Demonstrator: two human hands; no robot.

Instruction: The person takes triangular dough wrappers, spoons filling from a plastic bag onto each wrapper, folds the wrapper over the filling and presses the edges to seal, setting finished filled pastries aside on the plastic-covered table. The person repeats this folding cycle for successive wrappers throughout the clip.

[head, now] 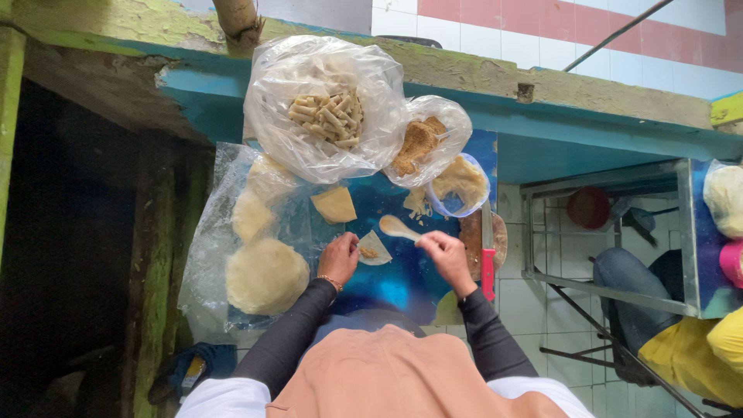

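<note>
On the blue counter [402, 279], the left hand [337, 258] pins a small triangular wrapper [374, 249] holding a dab of filling. The right hand [446, 255], its grip pinched on a pale spoon [396, 227], holds the bowl just beyond the wrapper.

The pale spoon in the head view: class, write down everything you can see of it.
The spoon is pale cream and looks like plastic, with an oval bowl and a short straight handle. It lies nearly level, bowl pointing left, above the blue table. The right hand pinches its handle end. The bowl hangs just above a small wedge-shaped wrapper bearing a dab of brownish filling, which the left hand touches. Whether the bowl holds any filling cannot be told.
</note>
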